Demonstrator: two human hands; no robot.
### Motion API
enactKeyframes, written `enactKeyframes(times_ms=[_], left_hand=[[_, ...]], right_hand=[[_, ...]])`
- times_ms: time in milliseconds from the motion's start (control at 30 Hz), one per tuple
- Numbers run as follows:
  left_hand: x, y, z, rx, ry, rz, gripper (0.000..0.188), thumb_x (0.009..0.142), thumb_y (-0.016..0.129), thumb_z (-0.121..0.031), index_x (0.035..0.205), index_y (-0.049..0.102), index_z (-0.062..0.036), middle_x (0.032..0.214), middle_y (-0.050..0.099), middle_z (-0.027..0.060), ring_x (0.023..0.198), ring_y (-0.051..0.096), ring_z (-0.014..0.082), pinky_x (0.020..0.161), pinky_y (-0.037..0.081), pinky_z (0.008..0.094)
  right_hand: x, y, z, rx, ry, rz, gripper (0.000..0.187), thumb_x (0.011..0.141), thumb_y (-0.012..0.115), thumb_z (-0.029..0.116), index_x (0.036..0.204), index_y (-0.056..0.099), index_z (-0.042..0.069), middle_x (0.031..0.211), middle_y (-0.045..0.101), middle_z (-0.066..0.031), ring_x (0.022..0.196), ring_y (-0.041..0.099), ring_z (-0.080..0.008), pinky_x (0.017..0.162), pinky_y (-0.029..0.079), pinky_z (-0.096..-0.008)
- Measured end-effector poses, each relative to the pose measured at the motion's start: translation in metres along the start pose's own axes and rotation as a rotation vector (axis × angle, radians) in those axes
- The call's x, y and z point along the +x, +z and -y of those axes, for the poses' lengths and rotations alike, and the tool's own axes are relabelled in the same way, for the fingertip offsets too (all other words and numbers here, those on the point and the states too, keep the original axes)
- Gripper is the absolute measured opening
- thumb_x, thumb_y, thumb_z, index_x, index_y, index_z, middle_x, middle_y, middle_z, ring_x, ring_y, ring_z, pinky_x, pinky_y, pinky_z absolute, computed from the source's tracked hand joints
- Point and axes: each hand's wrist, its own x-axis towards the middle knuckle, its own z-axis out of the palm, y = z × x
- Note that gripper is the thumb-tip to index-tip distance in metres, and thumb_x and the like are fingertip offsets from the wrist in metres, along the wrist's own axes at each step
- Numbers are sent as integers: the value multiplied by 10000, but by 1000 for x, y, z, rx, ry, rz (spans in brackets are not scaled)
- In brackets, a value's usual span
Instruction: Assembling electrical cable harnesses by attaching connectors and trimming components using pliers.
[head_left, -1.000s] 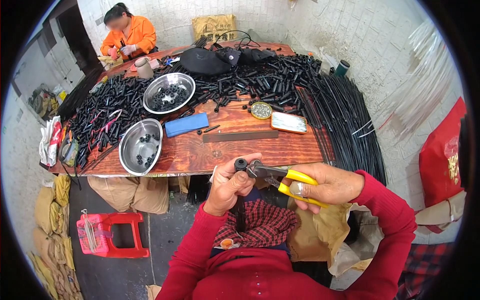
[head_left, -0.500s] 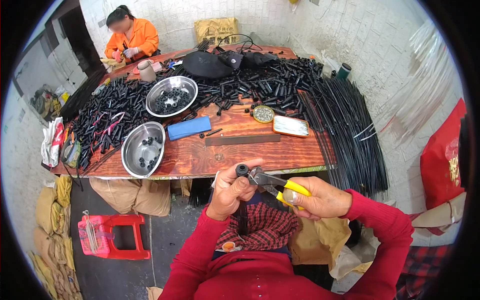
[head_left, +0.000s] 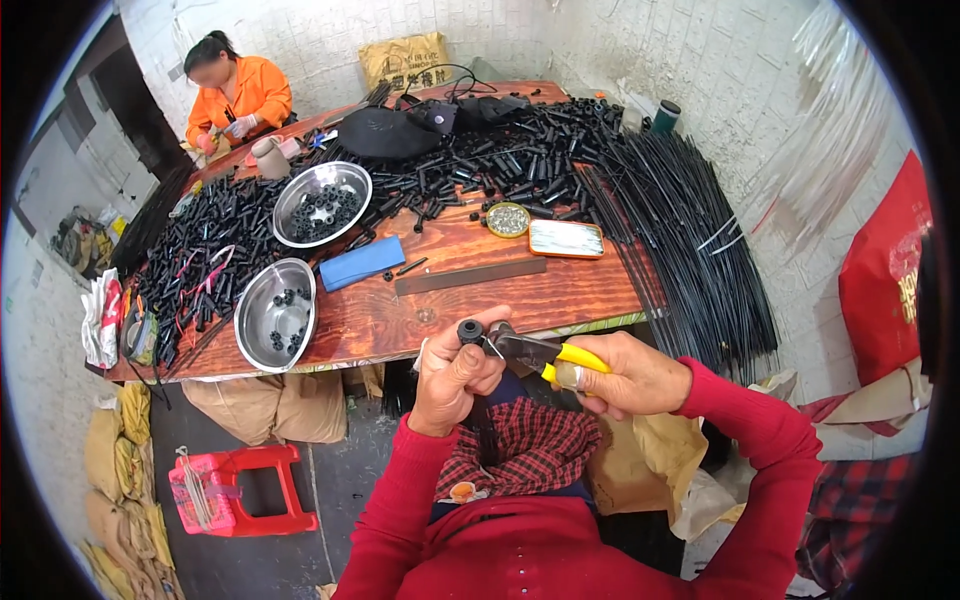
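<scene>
My left hand (head_left: 445,385) is closed around a black tubular part (head_left: 470,331) that stands upright in the fist, its round, ringed end showing on top. The rest of the part is mostly hidden by the fingers. My right hand (head_left: 640,372) grips yellow-handled pliers (head_left: 530,349) from the side. Their metal jaws meet a thin, light-coloured wire or strip next to the top of the black part; what exactly the jaws pinch is too small to tell. Both hands are above my lap, just in front of the table's near edge.
On the wooden table (head_left: 375,325) stand two metal bowls (head_left: 247,330) with black rings. A blue block (head_left: 361,263), a flat bar (head_left: 470,276) and two tins (head_left: 566,238) lie near. Heaped black tubes (head_left: 420,185) and long black rods (head_left: 690,245) surround them. A co-worker (head_left: 243,95) sits far left.
The pliers' handles have come closer together in my right hand. The whole view has tilted slightly. My left hand keeps hold of the black part.
</scene>
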Motion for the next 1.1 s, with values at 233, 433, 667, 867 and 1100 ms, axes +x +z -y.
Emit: enactKeyframes(times_ms=[233, 433, 667, 867, 1100], left_hand=[[2, 2, -4, 47, -7, -36, 629, 908, 663, -367, 1336, 477, 54, 595, 339, -52, 470, 277, 39, 438, 193, 228], [-1, -20, -12, 27, 119, -56, 590, 942, 618, -350, 1365, 457, 28, 636, 350, -54, 501, 295, 36, 445, 207, 212], [-4, -45, -31, 103, 168, -170, 581, 939, 597, -431, 1368, 451, -68, 622, 282, -66, 471, 223, 35, 419, 181, 201], [2, -44, -26, 57, 155, -141, 565, 944, 602, -403, 1356, 451, -48, 622, 291, -61, 466, 225, 39, 419, 175, 209], [16, -48, -19, 4, 114, -146, 543, 934, 632, -369, 1326, 476, -28, 610, 300, -53, 460, 228, 42, 420, 184, 218]], right_hand=[[10, 0, -14, 120, 34, 108, 337, 1023, 456, 346, 1088, 571, 36, 674, 573, -2, 520, 523, -54, 476, 443, -203], [6, -5, -26, 32, -223, 226, 290, 1007, 468, 213, 1201, 555, 15, 814, 659, -28, 624, 625, -111, 614, 528, -257], [29, -19, -28, 123, -157, -13, 300, 924, 573, 117, 1202, 562, 4, 844, 609, -41, 654, 583, -83, 634, 506, -236], [107, -69, -57, -385, 67, -365, 378, 800, 727, 364, 841, 634, -1, 633, 611, -113, 634, 635, -193, 591, 482, -352], [211, -109, -98, -729, 7, -669, 269, 786, 695, 317, 837, 701, 53, 765, 676, -181, 751, 672, -339, 698, 517, -448]])
